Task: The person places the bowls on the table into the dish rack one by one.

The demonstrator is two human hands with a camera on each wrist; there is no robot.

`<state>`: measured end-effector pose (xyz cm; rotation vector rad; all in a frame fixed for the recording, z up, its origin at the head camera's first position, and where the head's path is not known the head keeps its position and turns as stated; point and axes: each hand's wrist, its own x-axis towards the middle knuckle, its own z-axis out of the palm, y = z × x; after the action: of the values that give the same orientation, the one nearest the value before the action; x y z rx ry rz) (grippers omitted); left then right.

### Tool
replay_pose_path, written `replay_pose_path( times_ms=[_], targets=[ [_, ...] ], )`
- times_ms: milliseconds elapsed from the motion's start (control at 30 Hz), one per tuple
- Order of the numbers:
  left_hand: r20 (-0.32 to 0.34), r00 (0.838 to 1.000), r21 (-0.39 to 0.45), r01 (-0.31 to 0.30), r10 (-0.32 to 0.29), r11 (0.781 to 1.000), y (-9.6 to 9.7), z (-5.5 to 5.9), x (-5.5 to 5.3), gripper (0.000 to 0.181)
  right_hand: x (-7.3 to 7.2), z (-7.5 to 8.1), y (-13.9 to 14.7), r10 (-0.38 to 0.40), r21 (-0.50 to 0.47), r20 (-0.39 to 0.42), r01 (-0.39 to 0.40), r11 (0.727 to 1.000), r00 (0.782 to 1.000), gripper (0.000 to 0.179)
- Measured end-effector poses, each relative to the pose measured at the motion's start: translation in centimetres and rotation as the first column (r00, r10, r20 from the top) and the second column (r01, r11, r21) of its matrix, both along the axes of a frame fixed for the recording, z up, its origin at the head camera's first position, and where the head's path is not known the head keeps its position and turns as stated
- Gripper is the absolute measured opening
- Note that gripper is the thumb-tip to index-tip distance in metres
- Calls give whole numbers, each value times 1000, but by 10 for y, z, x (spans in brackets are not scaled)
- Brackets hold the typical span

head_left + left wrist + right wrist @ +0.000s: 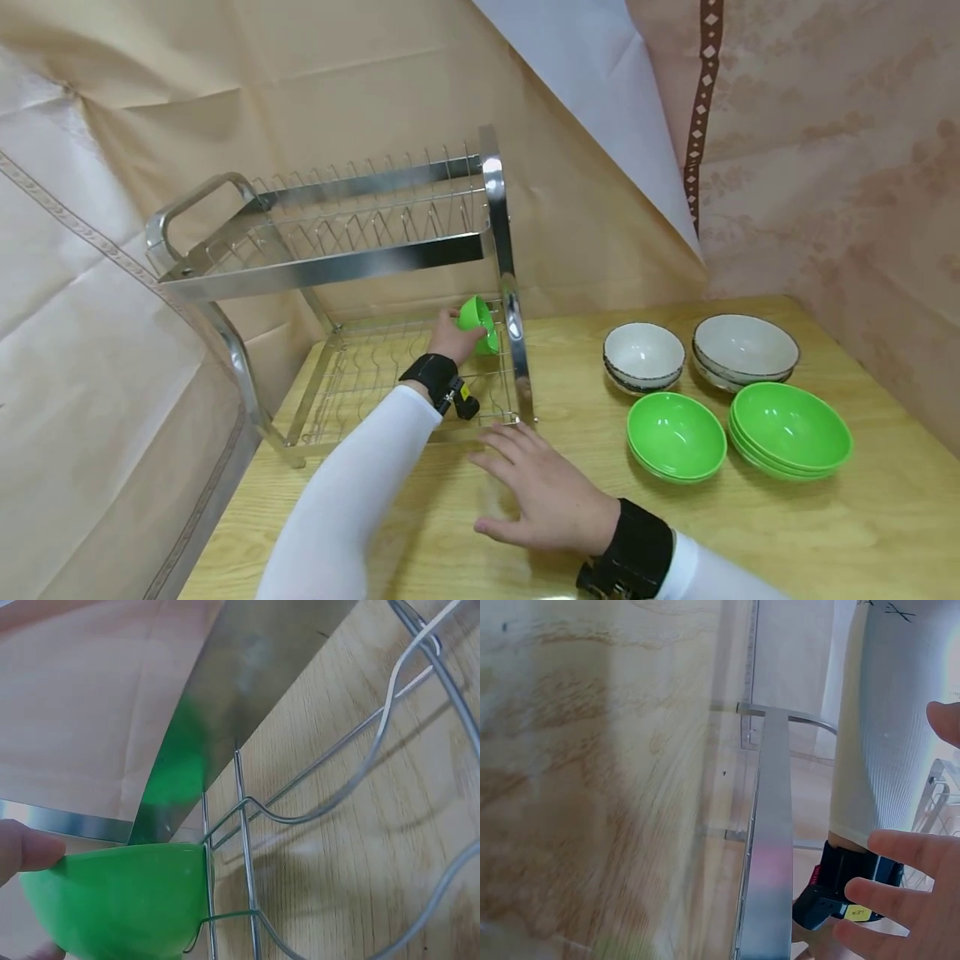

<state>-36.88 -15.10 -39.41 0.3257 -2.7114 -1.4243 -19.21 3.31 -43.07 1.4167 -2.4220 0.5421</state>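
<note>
My left hand (453,337) reaches into the lower tier of a metal dish rack (322,271) and pinches a small green bowl (469,315). The bowl stands tipped on its side at the tier's right end. In the left wrist view, the green bowl (120,900) meets the wire loops (251,911), and the thumb (30,851) lies at its rim. Over the table in front of the rack is my right hand (551,492), its fingers spread and holding nothing. The right wrist view shows these spread fingers (892,900) close to the left wrist's black strap (847,874).
To the right on the wooden table (570,375) stand stacked green bowls (675,437) and larger green bowls (791,429). Behind them are white dark-rimmed bowls (643,354) and wider white bowls (746,346). The rack's upper tier (360,217) overhangs the left hand; its right post (510,292) is close by.
</note>
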Motion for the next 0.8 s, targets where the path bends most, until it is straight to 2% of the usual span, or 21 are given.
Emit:
replay_pose_path(
  times_ms=[200, 333, 533, 667, 800],
  targets=[
    [2, 999, -12, 39, -39, 999, 2, 5, 8, 71, 2, 1, 2, -1, 9, -12, 1, 1000, 1000, 71],
    [19, 998, -51, 61, -60, 997, 3, 6, 11, 73, 4, 1, 3, -3, 14, 11, 2, 1000, 1000, 71],
    [28, 995, -61, 102, -100, 993, -1, 10, 14, 74, 6, 2, 3, -5, 31, 33, 4, 1000, 999, 71],
    [-6, 994, -97, 110, -111, 989, -3, 19, 25, 75, 7, 5, 4, -6, 55, 65, 3, 998, 998, 71],
    [-76, 986, -179, 131, -147, 975, -3, 24, 45, 74, 10, 7, 10, -30, 79, 111, 21, 997, 993, 69]
  ],
)
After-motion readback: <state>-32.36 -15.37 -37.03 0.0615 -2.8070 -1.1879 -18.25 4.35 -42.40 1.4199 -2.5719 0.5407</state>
